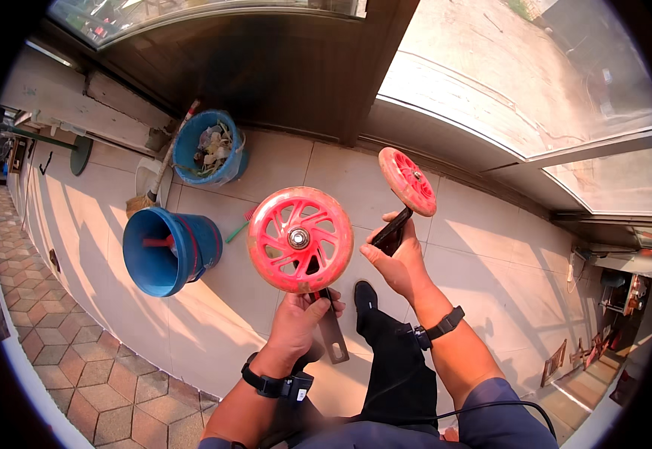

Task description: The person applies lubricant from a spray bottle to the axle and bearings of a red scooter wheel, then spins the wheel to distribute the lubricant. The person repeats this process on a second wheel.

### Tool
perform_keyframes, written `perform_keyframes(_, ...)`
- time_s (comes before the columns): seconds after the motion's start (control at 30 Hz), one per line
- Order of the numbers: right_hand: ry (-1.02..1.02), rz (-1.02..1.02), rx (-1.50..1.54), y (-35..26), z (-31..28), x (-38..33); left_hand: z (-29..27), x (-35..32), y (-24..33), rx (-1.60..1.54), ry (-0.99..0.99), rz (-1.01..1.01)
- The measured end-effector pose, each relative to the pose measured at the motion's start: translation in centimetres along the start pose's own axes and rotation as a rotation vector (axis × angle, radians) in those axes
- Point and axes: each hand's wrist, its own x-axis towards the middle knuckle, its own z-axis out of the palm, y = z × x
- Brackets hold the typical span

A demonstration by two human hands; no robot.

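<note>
A pink spoked wheel (298, 238) with a metal bearing at its hub faces me in the middle of the view. Below it, my left hand (296, 318) is closed around the black bracket (332, 334) joined to the wheel; the bracket's slotted end points down. Farther right, a second pink wheel (408, 182) is held up, tilted and seen partly edge-on. My right hand (403, 262) grips its black arm (391, 233), fingers wrapped around it. The two wheels are apart from each other.
On the tiled floor stand a blue bucket (140, 258) with something red inside and a lined blue bin (186, 142) of rubbish. A broom (169, 161) leans beside them, with a green-handled brush (236, 232) nearby. Glazed doors (281, 75) run along the far side.
</note>
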Motion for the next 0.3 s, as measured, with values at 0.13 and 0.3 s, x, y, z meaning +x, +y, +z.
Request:
perform_keyframes(0.13, 0.147, -0.005, -0.027, -6.0, -6.5, -6.1, 7.6, -3.0, 3.1, 0.09, -0.12, -0.045)
perform_keyframes(0.3, 0.241, -0.163, 0.224, -12.3, -15.0, -14.5, 19.4, -4.4, 5.1, 0.16, -0.261, -0.11)
